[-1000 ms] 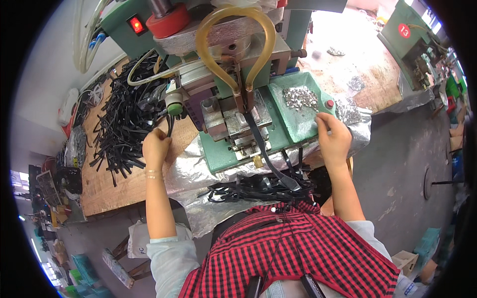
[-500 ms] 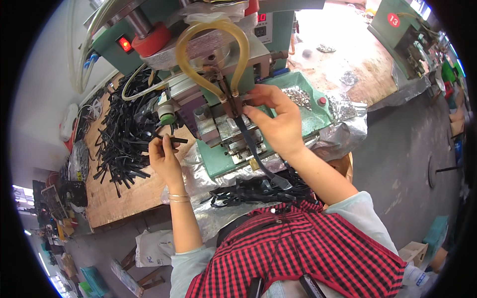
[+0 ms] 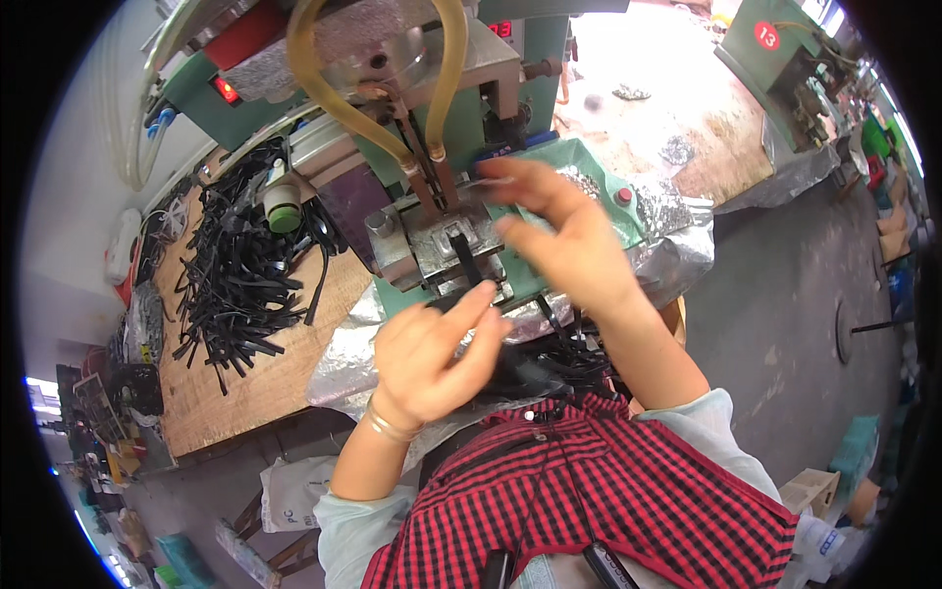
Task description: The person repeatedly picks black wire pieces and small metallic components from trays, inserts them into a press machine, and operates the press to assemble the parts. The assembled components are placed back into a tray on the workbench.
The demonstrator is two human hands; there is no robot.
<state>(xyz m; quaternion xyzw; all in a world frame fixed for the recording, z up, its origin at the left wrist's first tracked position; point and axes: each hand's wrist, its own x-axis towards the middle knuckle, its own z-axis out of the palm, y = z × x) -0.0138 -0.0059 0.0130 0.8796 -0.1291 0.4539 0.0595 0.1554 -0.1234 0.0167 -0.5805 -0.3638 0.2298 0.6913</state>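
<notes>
The black strap (image 3: 465,257) has its end on the metal block (image 3: 409,243), behind the tabletop's (image 3: 231,398) front edge. My left hand (image 3: 430,361) reaches its lower part — clasping or just touching, I can't tell — so I'd keep it straight, my right hand's (image 3: 579,250) parted fingers clear of the prongs (image 3: 444,187).

Left hand (image 3: 427,361) at strip (image 3: 464,255) (black)
</notes>
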